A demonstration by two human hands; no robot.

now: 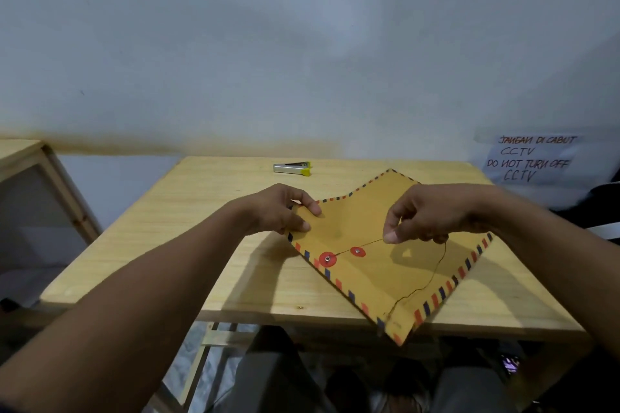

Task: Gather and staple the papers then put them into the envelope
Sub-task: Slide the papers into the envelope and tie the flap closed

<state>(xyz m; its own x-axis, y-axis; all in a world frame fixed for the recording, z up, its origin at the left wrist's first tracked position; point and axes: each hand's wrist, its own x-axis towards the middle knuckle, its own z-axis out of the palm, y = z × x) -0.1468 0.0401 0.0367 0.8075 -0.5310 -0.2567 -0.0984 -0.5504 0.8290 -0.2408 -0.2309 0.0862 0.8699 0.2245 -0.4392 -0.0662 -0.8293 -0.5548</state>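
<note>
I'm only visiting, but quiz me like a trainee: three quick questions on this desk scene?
1. True or false: the stapler lies on top of the envelope.
2. The right hand pinches: A) the string B) a pen C) a paper clip.
3. Fill in: the envelope's two round discs are coloured ___.
Key: 1 false; 2 A; 3 red.

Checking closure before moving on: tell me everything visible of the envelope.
Brown paper envelope, red-and-blue striped border, diagonal on the wooden table, near corner past the front edge. Two red discs with metal eyelets; a thin string runs from them. Left hand grips its left corner; right hand pinches the string.
</note>
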